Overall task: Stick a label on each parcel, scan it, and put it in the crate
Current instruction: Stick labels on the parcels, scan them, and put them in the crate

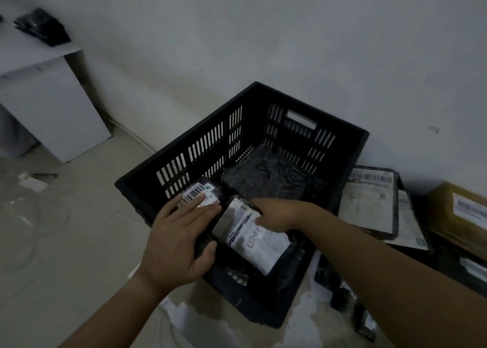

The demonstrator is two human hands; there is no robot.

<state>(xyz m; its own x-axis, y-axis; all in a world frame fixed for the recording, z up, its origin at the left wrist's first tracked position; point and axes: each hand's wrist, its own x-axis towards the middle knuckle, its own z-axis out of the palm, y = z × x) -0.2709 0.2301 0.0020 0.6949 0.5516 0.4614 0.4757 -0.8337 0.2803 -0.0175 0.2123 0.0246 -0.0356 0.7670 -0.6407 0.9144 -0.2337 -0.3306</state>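
Note:
A black slatted crate [200,147] stands on the floor against the wall. Inside lie three parcels: a small black one with a barcode label [200,192] at the near left, a silver-and-white one with a "RETURN" label [253,239] beside it, and a plain black bag [271,176] further back. My left hand [179,239] lies with straight fingers on the barcode parcel, thumb at its near edge. My right hand [276,213] reaches into the crate, fingers curled at the top edge of the "RETURN" parcel.
Several labelled parcels [369,202] are stacked on the floor right of the crate, with a brown box [458,216] at the far right. A white table [39,84] with a black bag [42,26] on it stands at the left. Torn paper lies by the crate's near corner.

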